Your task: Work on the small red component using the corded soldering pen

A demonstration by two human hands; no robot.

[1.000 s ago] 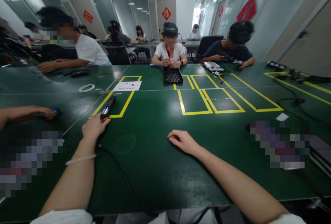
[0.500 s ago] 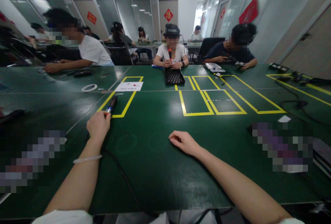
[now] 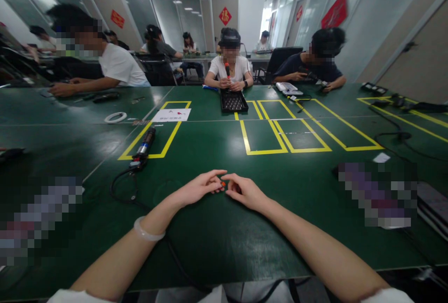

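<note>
My left hand (image 3: 199, 187) and my right hand (image 3: 245, 190) meet fingertip to fingertip on the green table (image 3: 224, 228), just in front of me. A tiny red piece (image 3: 223, 184) sits between the fingertips; both hands pinch at it. A corded black-and-silver hand tool (image 3: 143, 147) lies free on the table to the left, across the corner of a yellow taped rectangle, its black cable (image 3: 121, 191) looping toward me. A pale bangle rings my left wrist.
A black tray (image 3: 233, 101) stands across the table in front of a seated person. A white sheet (image 3: 172, 115) and a roll of tape (image 3: 115, 117) lie at the left. Several yellow taped rectangles (image 3: 280, 135) mark the middle. Cables run at the right. Other people sit around.
My left hand let go of the hand tool and swung right to meet my right hand. The tool now lies alone. A neighbour's hand at the far left has withdrawn.
</note>
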